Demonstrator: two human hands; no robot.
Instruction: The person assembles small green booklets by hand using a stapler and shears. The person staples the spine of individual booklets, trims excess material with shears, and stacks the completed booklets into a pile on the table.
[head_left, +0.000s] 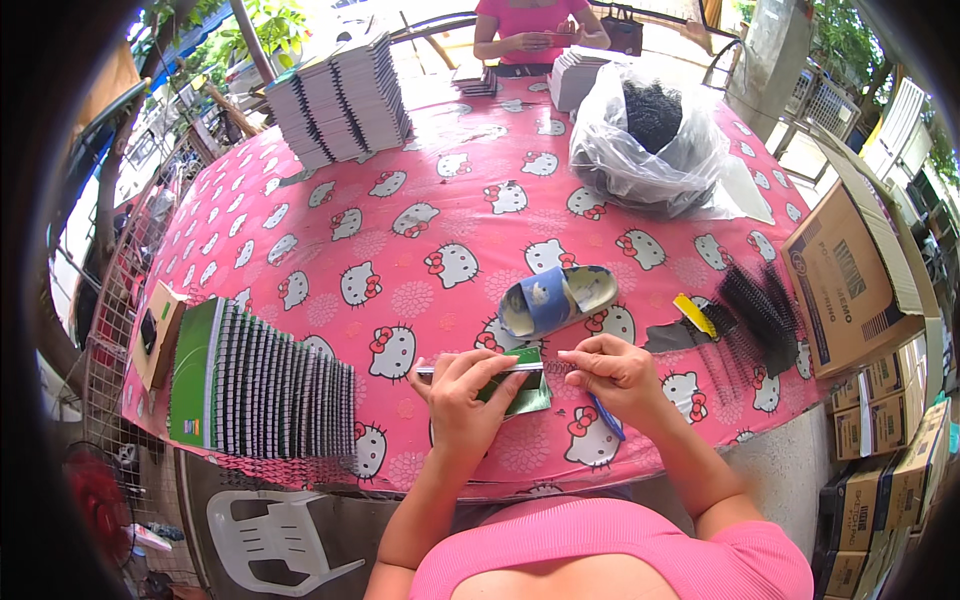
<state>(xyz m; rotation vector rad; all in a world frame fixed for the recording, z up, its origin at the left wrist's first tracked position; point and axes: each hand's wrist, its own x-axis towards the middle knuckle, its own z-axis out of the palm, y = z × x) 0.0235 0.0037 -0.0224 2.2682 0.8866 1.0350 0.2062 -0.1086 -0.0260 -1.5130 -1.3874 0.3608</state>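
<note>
My left hand (468, 402) grips a small green-covered notepad (530, 395) over the near middle of the table, its fingers across the top. A thin black spiral coil (556, 367) reaches from the pad's right edge to my right hand (618, 380), which pinches the coil's end between thumb and fingers. Below that hand a slim blue tool (606, 418) shows; whether it is held or lies on the cloth I cannot tell. A blue slide sandal (545, 303) lies just beyond both hands.
Spiral-bound green notebooks (270, 385) are stacked at the left. Loose black coils (757, 312) and a yellow strip (695, 315) lie right, beside a cardboard box (855, 270). Farther back are a plastic bag of coils (655, 130), paper stacks (340, 105) and another person (530, 30).
</note>
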